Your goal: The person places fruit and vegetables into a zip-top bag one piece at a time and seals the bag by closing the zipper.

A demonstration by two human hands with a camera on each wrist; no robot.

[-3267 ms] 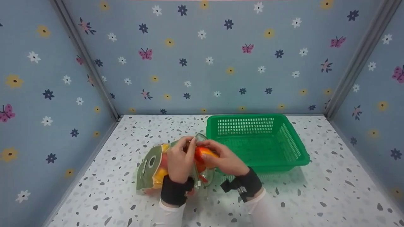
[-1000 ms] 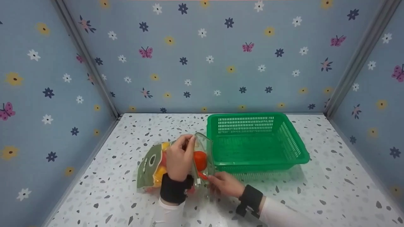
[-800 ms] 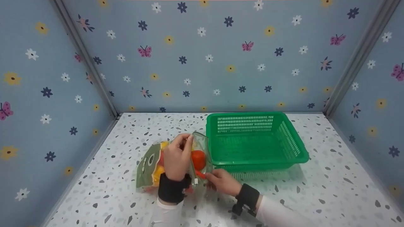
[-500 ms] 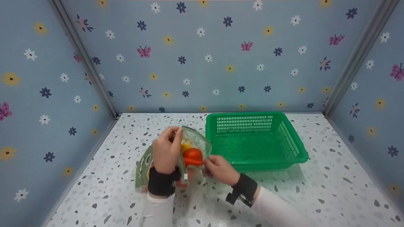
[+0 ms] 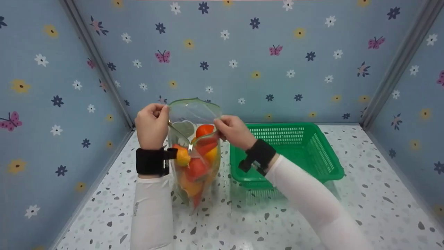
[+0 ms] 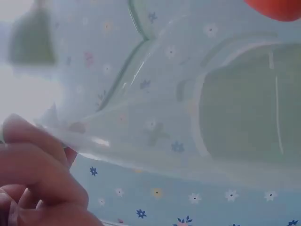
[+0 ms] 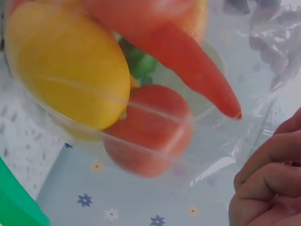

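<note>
A clear zip bag [image 5: 184, 129] with a green printed patch stands upright in the head view, full of fruit and vegetables. My left hand [image 5: 151, 126] pinches its left upper edge, and my right hand [image 5: 236, 132] pinches the right one. Between them the mouth is spread apart. Inside, a tomato [image 5: 204, 130] lies near the top, and a small orange-yellow fruit [image 5: 182, 157] sits at the left. Through the film, the right wrist view shows a red chili pepper [image 7: 197, 70] and a large yellow fruit [image 7: 70, 66]. The left wrist view is mostly clear film.
A green plastic basket [image 5: 248, 181] with slotted walls stands right of the bag, partly behind my right forearm. The speckled white tabletop [image 5: 215, 222] is walled in by flowered panels [image 5: 242, 41] at the back and both sides.
The right hand has let go of a red-yellow fruit at the bag's mouth and taken the bag's edge. Both hands have since raised the bag from lying to upright, its mouth wider.
</note>
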